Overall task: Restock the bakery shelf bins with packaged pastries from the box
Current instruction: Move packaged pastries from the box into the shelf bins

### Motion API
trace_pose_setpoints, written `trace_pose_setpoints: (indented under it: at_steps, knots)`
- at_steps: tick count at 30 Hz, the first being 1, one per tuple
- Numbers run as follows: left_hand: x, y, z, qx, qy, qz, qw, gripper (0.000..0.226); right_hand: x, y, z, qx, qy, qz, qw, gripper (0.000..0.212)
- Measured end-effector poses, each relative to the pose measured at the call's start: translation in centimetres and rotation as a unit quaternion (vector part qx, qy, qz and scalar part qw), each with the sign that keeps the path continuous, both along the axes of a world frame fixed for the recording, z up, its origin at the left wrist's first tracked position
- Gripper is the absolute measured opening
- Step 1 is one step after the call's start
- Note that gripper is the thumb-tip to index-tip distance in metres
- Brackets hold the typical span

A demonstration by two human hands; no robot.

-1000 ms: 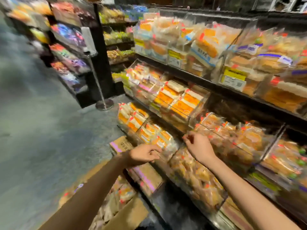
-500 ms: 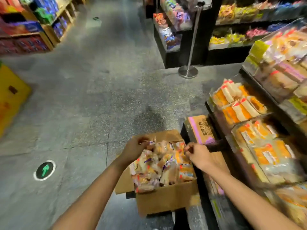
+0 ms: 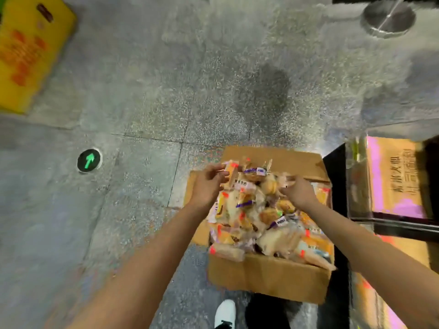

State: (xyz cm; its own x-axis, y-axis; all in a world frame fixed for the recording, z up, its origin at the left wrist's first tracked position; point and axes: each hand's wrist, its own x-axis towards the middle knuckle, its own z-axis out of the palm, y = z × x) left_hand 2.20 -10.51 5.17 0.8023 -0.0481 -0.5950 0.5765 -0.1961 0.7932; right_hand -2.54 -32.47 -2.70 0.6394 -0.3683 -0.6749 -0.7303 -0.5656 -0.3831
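Observation:
An open cardboard box (image 3: 268,276) stands on the floor below me, heaped with clear-wrapped packaged pastries (image 3: 256,224) that carry orange and purple labels. My left hand (image 3: 207,184) is at the pile's far left corner, its fingers curled round the edge of one pastry packet (image 3: 230,170). My right hand (image 3: 300,192) lies on the far right of the pile with its fingertips down among the packets; blur hides whether it grips any. The shelf bins are out of view.
Right of the box stand a black shelf base and a pink-striped printed carton (image 3: 392,176) behind a clear panel. On the grey floor are a yellow sign (image 3: 28,51), a green arrow marker (image 3: 89,160) and a metal post base (image 3: 387,19). My white shoe (image 3: 224,312) is beneath the box.
My view has swung from the shelf bins down to the box. Both hands have left the bins and come down onto the pile of pastries.

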Motion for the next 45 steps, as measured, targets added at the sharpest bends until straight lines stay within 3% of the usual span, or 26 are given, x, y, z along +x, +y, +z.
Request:
trace_pose_setpoints:
  at_steps: [10,13,16,20,23,27,30,33,38,42,45]
  knots:
    - [1.5,0.6,-14.6,0.006,0.057,0.092,0.994,0.018,8.3,-0.1,-17.8,-0.003,0.051,-0.085,0.995,0.066]
    - [1.4,0.9,-17.4,0.008,0.068,0.111,0.991,0.019,9.4,-1.1,-23.2,0.000,0.042,-0.120,0.992,0.087]
    - [1.3,1.1,-19.0,0.011,0.061,0.111,0.992,0.017,10.0,-2.6,-26.7,0.006,0.008,-0.111,0.994,0.092]
    - [0.8,1.2,-19.3,0.014,0.052,0.096,0.994,0.015,8.6,-2.8,-25.2,0.014,-0.086,-0.125,0.988,0.072]
    - [0.2,1.3,-18.6,0.011,0.060,0.085,0.995,0.019,6.9,-1.2,-20.9,0.041,-0.142,-0.163,0.976,0.061]
    - [-0.5,1.5,-16.8,-0.001,0.085,0.084,0.993,0.021,5.0,-0.2,-18.8,0.055,-0.127,-0.189,0.972,0.045]
    - [-1.1,1.6,-15.8,-0.003,0.095,0.079,0.992,0.019,3.9,0.8,-18.0,0.064,-0.126,-0.147,0.979,0.043]
    - [-1.7,1.7,-15.7,0.000,0.098,0.075,0.992,0.019,3.2,1.2,-17.5,0.132,-0.135,-0.144,0.971,0.047]
    - [-2.6,1.6,-15.5,0.018,0.105,0.046,0.993,0.024,2.2,1.2,-15.4,0.165,-0.201,-0.190,0.947,0.022]
    - [-2.7,1.4,-15.0,0.028,0.105,-0.020,0.994,0.043,1.0,1.1,-12.1,0.258,-0.191,-0.134,0.938,0.014]
    - [-2.7,1.0,-13.7,0.006,0.153,-0.078,0.985,0.054,-0.2,2.4,-9.8,0.353,-0.144,-0.077,0.921,0.013]
